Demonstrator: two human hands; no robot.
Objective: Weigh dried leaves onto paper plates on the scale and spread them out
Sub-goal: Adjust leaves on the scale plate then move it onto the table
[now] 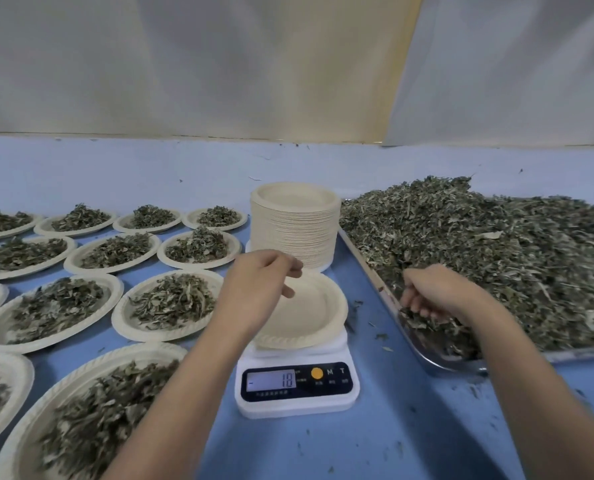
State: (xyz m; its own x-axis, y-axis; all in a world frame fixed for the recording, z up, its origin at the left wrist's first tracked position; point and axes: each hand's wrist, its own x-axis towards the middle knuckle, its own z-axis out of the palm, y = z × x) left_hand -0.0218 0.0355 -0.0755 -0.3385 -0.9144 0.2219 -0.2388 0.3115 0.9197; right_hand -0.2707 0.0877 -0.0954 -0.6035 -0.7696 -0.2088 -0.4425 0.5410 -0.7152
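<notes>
At frame centre an empty plate [311,317] sits on the scale [297,401], which reads 18. The left hand [257,285] hovers over the plate's left rim, fingers loosely curled, holding nothing. At right, the right hand [434,292] curls its fingers round leaves [496,258] in the tray [442,367].

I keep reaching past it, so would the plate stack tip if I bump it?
Possibly: the stack is tall for its width, so a high bump could tip it. It looks like light paper, so it may slide instead. Its layers nest tightly, so it'd likely move as one.
</notes>
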